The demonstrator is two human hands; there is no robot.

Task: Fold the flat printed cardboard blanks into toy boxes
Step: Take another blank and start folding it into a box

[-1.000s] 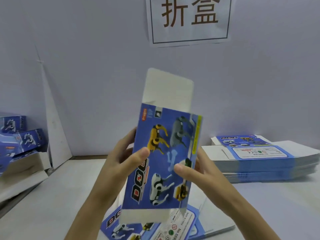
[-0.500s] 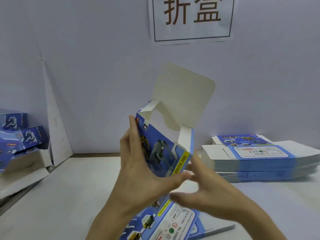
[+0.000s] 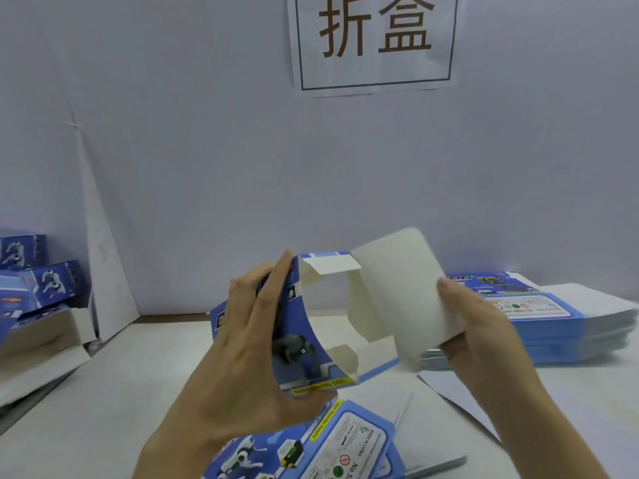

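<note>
Cardboard's already popped open into a tube, so I'd call this the end-closing step. The left hand is wrapped round the box, fingers along the printed side and thumb underneath. It holds the box up in the air over the table with the open mouth facing the camera. The right hand pinches the big white lid flap, which is swung out to the right.

The upper small flap and the lower small flap both look only partly bent in. My guess for the next move is to push those two square across the opening first. Then bend the lid flap over on its crease and slide its edge inside without buckling it. The left hand needs to keep the tube square while that happens.

Stuff I can't make out:
- The far end of the box is behind the left hand, so no idea if it's closed.
- The right hand's fingers are hidden behind the lid flap.
- The loose blank lying on the table under the hands is cut off at the bottom edge.
- The stack of blanks on the right is partly blocked by the right hand.
- The finished boxes on the left run out of frame.
</note>
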